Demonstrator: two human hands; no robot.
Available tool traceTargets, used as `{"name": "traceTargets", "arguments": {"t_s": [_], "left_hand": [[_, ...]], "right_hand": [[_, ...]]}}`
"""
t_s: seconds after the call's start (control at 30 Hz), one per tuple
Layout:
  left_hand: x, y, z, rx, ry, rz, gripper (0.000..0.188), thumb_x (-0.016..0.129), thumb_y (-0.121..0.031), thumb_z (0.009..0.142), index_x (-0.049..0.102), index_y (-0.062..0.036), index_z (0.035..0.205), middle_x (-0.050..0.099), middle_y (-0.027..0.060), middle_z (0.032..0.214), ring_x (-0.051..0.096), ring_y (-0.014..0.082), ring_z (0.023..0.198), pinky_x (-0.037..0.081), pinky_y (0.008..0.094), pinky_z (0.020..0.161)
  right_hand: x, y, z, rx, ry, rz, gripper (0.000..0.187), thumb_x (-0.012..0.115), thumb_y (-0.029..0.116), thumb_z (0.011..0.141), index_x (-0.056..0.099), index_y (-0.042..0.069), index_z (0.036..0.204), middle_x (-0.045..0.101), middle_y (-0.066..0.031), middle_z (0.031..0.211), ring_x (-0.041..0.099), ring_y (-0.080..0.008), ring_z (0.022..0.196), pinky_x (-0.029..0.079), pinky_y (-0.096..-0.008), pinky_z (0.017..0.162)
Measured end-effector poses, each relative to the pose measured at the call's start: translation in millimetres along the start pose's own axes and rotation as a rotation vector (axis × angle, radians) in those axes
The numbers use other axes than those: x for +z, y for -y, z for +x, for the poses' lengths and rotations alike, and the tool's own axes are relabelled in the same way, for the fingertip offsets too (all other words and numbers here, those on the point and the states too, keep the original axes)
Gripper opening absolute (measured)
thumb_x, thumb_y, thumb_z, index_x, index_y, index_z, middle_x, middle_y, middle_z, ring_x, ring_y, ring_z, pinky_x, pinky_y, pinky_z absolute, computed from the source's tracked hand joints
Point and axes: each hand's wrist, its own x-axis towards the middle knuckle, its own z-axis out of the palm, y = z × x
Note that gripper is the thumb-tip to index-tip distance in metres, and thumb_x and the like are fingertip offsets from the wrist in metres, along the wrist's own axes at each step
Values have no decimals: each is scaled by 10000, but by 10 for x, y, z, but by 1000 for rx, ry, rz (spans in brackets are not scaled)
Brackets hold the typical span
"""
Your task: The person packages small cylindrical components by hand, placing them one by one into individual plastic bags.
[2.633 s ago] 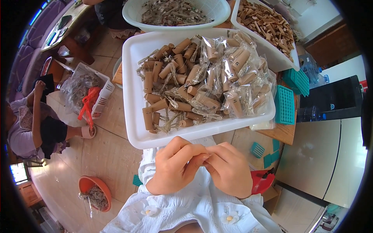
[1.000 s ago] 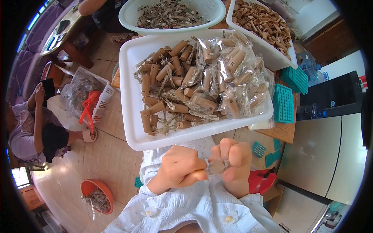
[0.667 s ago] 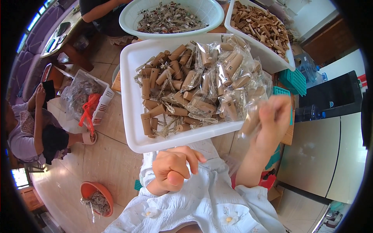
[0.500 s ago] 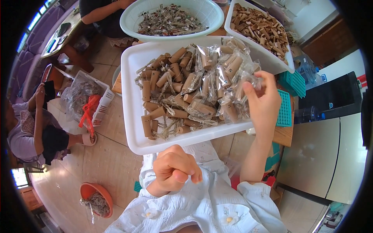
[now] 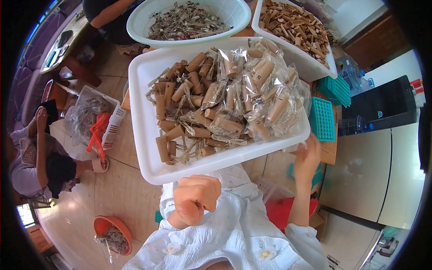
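Observation:
A white rectangular tray [image 5: 148,153] lies in front of me, holding bare brown cardboard tubes [image 5: 173,96] on its left side and tubes wrapped in clear plastic bags [image 5: 265,96] on its right. My left hand [image 5: 196,198] is curled into a fist just below the tray's near edge, over my white clothing; nothing shows in it. My right hand [image 5: 308,155] is raised with fingers apart beside the tray's near right corner, holding nothing.
A round white basket of thin scraps [image 5: 189,20] and a white tray of brown pieces [image 5: 292,24] stand beyond. Teal plastic grids [image 5: 323,118] lie at right. Another person [image 5: 38,157] sits at left by a white basket [image 5: 96,121]. An orange bowl [image 5: 112,231] rests on the floor.
My hands were together working on a wrapped tube. The right hand then carried it up onto the bagged pile, let go and pulled back to the tray's corner. The left hand stayed low, closed.

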Motion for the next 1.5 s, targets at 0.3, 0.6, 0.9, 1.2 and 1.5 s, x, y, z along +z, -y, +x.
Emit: {"name": "traceTargets", "arguments": {"t_s": [0.3, 0.6, 0.9, 1.2, 1.5], "left_hand": [[53, 0, 10, -31, 36, -140, 477, 420, -428, 882, 558, 1, 724, 563, 75, 626, 543, 204, 548, 451, 290, 510], [34, -50, -4, -121, 111, -99, 455, 471, -425, 864, 555, -12, 691, 579, 72, 629, 550, 202, 547, 454, 291, 510], [159, -68, 115, -572, 196, -93, 585, 419, -502, 857, 543, 55, 986, 597, 138, 910, 600, 232, 848, 469, 308, 748], [121, -25, 120, -535, 339, -72, 454, 437, -376, 892, 519, 46, 1038, 582, 126, 933, 581, 205, 863, 457, 310, 787], [226, 125, 124, -804, 204, -466, 482, 457, -380, 884, 506, 56, 1083, 579, 117, 991, 551, 178, 948, 428, 306, 851]], "right_hand": [[81, -50, -189, -67, 234, -267, 387, 342, 205, 890, 471, -7, 1186, 397, -208, 1275, 332, -380, 1198, 198, -495, 1000], [-101, -455, 9, 549, -85, 1218, 509, 283, 409, 925, 381, 49, 1271, 390, -104, 1311, 353, -260, 1207, 284, -423, 969], [-421, 186, 86, 542, -455, 1970, 587, 283, 516, 887, 370, 83, 1274, 347, -108, 1341, 327, -290, 1229, 248, -470, 991], [-327, 165, 97, 36, -62, 1319, 653, 303, 550, 864, 356, 46, 1275, 315, -141, 1356, 329, -319, 1227, 247, -465, 1001], [-391, -29, -314, -347, -8, 755, 502, 281, 458, 907, 492, 73, 1151, 479, -139, 1226, 430, -338, 1150, 271, -481, 986]]}}
